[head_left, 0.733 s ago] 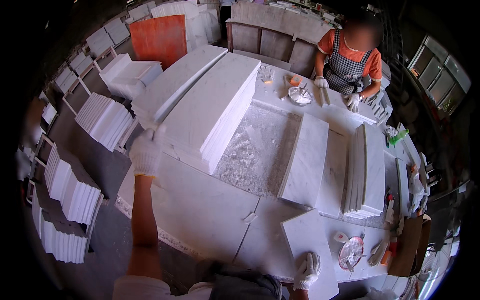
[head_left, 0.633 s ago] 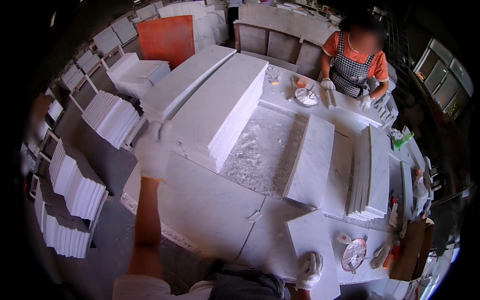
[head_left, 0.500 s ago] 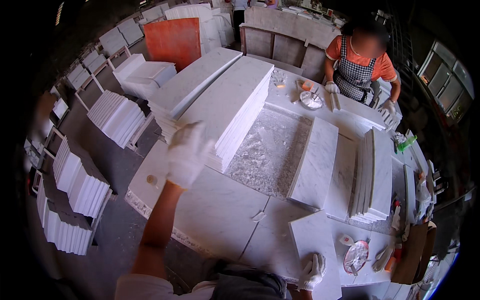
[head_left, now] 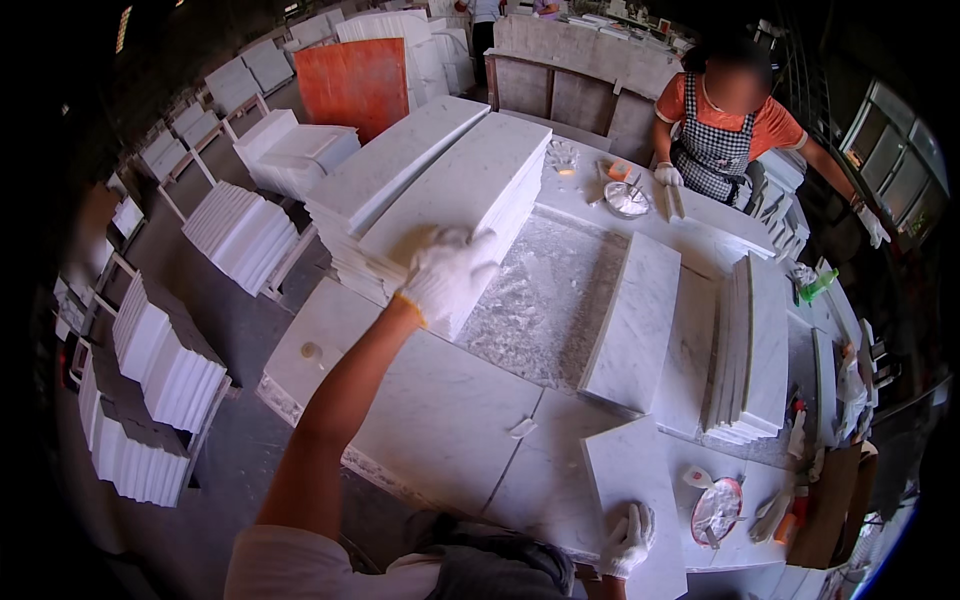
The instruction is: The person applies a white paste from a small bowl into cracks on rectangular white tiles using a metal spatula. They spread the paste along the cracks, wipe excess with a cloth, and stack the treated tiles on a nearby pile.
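My left hand (head_left: 450, 272), in a white knit glove with a yellow cuff, is over the near end of a tall stack of white marble slabs (head_left: 470, 180). Motion smears its fingers, so I cannot tell whether they touch the stack. At the near edge, my gloved right hand (head_left: 628, 542) lies on a single marble slab (head_left: 640, 470), fingers stretched over its face. Just right of that slab sits a red-rimmed bowl of white paste (head_left: 717, 510) with a tool in it.
A slab (head_left: 632, 325) and upright slabs (head_left: 760, 350) stand mid-table. Across from me, a co-worker (head_left: 715, 140) in a checked apron stands near another paste bowl (head_left: 626, 198). Slab stacks (head_left: 240, 235) on racks line the left floor. A green bottle (head_left: 818, 285) lies far right.
My left hand has swept right and slightly up, across the near end of the stack. My right hand stays on the slab. The co-worker's arm at the right has swung outward.
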Motion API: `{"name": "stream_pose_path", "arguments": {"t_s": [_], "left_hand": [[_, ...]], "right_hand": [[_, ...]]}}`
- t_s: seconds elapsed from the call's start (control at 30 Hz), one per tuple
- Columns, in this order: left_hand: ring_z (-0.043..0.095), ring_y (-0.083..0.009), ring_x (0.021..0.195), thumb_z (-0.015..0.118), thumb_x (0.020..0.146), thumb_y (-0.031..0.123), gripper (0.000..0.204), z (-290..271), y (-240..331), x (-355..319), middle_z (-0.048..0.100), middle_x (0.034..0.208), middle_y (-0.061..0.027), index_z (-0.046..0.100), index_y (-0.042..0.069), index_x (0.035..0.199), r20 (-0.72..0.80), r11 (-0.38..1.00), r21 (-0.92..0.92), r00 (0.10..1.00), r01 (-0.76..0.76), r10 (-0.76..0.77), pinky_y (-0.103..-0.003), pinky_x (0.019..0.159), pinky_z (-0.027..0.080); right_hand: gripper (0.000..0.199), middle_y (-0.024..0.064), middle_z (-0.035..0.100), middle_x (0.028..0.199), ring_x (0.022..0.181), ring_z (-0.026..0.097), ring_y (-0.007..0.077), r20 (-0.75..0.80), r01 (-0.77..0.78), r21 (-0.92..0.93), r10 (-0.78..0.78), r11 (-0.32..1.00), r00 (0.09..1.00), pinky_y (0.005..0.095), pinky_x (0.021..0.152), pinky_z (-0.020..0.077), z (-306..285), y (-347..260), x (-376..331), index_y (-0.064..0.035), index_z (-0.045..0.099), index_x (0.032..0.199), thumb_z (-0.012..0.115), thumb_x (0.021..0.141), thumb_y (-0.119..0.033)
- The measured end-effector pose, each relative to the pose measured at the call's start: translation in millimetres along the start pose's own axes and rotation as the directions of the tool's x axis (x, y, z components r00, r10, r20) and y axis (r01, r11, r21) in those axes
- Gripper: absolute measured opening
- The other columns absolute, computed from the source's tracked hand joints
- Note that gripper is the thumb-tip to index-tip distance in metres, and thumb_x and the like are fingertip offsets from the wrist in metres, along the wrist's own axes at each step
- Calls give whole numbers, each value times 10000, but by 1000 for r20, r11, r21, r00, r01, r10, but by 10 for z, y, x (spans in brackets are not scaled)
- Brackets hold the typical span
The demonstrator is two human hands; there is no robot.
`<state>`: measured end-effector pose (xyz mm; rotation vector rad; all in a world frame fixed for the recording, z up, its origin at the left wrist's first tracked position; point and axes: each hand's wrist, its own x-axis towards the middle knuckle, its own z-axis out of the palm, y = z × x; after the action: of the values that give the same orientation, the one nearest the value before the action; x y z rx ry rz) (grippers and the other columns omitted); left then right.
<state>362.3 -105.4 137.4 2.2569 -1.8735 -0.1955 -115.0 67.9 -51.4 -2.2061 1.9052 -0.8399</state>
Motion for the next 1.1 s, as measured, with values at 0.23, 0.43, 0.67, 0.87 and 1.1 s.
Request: {"name": "stream_pose_path", "arguments": {"t_s": [0.23,0.43,0.67,0.87,1.1], "left_hand": [[625,-249,738,685,878,265,144,1064,509,-1027,623,708,-54,703,161,977,-336,848,-296,879,-439,338,-411,685,509],[613,-280,783,736,806,241,136,2069,455,-1453,653,793,-36,691,159,904,-222,947,-239,962,-213,160,-405,721,502],[582,-236,884,760,781,300,295,2499,582,-1677,616,858,-12,667,193,1040,-123,983,-78,980,-167,157,-378,771,477],[603,-260,818,735,816,213,190,2652,506,-1656,640,847,-17,703,161,996,-184,955,-181,962,-236,203,-402,745,492],[649,-243,879,678,849,1,136,883,482,-951,681,942,-82,671,58,972,-705,755,-543,688,-367,-173,-377,817,521]], "right_hand": [[257,185,664,1209,1163,595,385,3,-8,38,8,999,1000,468,1037,433,27,7,40,-16,713,1116,594,900,-91],[258,184,678,1184,1141,622,364,25,-7,-23,8,1000,1000,446,1029,448,162,228,25,-26,719,1104,592,885,-77],[251,179,680,1185,1153,617,367,4,-10,-27,10,1000,1000,442,1031,447,125,244,12,-31,723,1099,607,878,-65],[249,178,678,1185,1158,608,365,32,-5,-15,5,1000,999,444,1032,445,79,136,73,-20,720,1095,591,889,-75],[237,191,667,1198,1160,601,374,7,-22,-10,22,1000,1000,463,1039,435,139,180,-29,0,715,1084,576,901,-58]]}}
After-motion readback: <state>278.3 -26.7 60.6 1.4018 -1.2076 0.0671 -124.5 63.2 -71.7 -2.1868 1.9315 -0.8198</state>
